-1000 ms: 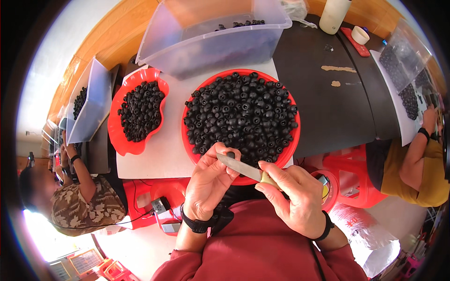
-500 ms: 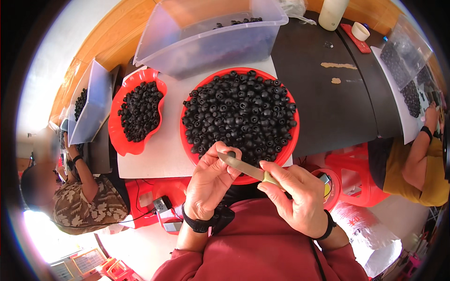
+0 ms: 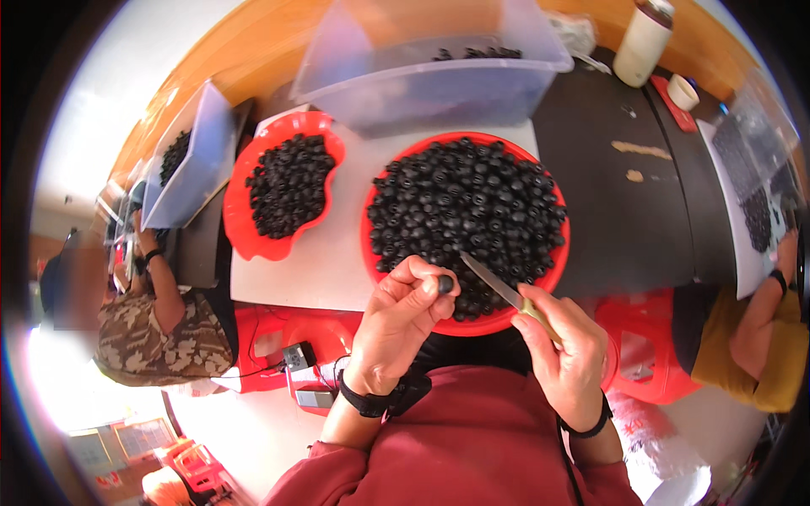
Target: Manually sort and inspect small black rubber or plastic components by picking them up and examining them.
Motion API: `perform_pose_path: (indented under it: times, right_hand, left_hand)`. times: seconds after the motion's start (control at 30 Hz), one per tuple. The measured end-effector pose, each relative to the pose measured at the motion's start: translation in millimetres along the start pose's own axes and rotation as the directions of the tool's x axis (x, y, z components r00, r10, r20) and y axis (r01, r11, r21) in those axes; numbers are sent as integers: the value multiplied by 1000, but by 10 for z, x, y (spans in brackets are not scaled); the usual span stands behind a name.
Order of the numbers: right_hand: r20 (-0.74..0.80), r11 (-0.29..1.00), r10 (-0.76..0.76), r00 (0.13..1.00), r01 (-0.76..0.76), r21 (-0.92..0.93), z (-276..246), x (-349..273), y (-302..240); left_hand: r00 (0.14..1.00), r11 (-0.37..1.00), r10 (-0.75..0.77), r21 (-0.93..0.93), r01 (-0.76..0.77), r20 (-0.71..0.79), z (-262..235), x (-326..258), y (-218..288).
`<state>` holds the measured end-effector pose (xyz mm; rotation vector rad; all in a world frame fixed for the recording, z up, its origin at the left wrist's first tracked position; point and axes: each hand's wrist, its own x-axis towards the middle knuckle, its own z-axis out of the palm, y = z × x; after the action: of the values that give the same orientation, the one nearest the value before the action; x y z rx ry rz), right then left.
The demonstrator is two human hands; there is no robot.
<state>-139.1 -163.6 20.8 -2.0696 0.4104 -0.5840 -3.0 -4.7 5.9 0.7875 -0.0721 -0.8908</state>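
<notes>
A round red plastic basin (image 3: 553,278) holds matt black round fruits (image 3: 468,215), and a smaller scalloped red plastic dish (image 3: 253,244) holds more of the same black. The thin knife (image 3: 498,287) has a silvery blade and what looks like a pale yellowish handle. The person's sleeves (image 3: 472,455) are dark red, the wristbands (image 3: 364,403) black, and the table top (image 3: 325,261) white.

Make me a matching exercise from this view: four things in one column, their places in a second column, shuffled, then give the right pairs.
Things:
1. small dark round piece
2. knife
3. clear plastic tub
4. white bottle

Places:
A. on the dark table, far right
B. pinched in the left hand
C. behind the big red basin
D. gripped in the right hand, blade over the basin

Pairs: 1-B, 2-D, 3-C, 4-A
</notes>
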Motion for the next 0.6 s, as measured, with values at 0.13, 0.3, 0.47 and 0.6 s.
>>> perform_pose_path:
  times: [0.13,0.3,0.47,0.6]
  right_hand:
    - [6,997,73,997,-73,40,-58,-55,37]
    - [-29,994,44,999,-41,97,-47,-43,73]
    - [-31,993,58,998,-55,104,-126,10,100]
    - [-67,985,71,995,-59,162,-192,2,155]
  left_hand:
    - [937,904,334,315,-289,-101,-3,-75,334]
    - [603,517,779,718,-465,-171,-430,82,1164]
    - [525,290,848,889,-353,-68,-286,183,1031]
    - [772,-48,562,943,-329,298,168,339,459]
